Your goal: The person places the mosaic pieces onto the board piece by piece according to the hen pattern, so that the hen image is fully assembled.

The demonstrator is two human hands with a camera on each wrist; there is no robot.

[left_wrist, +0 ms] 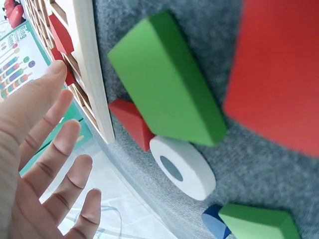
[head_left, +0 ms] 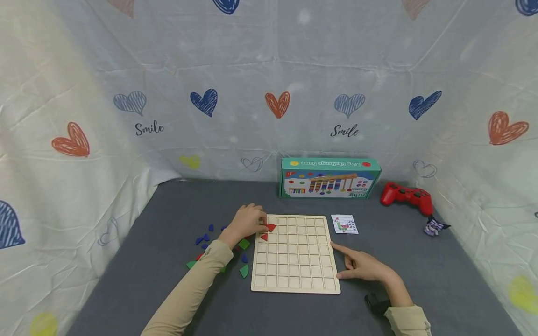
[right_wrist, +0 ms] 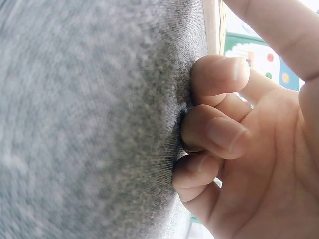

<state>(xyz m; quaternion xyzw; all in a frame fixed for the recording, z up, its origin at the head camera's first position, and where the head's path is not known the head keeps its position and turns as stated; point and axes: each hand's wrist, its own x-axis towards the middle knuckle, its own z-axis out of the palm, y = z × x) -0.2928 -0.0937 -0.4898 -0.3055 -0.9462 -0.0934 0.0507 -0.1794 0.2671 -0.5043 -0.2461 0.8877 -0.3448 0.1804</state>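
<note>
A pale wooden grid board [head_left: 295, 291] lies flat on the dark cloth. My left hand [head_left: 248, 220] is over its far left corner, with the thumb and a bent finger at a red piece [head_left: 271, 227]. Just nearer on the board is a second red piece [left_wrist: 61, 35]. The left wrist view shows the thumb on the red piece [left_wrist: 69, 74], while the other fingers hang spread and loosely bent. My right hand [head_left: 364, 267] touches the board's right edge with extended index finger and thumb; its other fingers [right_wrist: 215, 130] curl against the cloth.
Left of the board lie loose blue pieces [head_left: 199, 241], green pieces [head_left: 244, 270], red pieces [left_wrist: 130, 122] and a white ring-like piece [left_wrist: 192, 177]. A printed card [head_left: 344, 224] is right of the board. Behind stand a game box [head_left: 329, 184] and red game controller [head_left: 407, 197] with a small charm [head_left: 434, 227].
</note>
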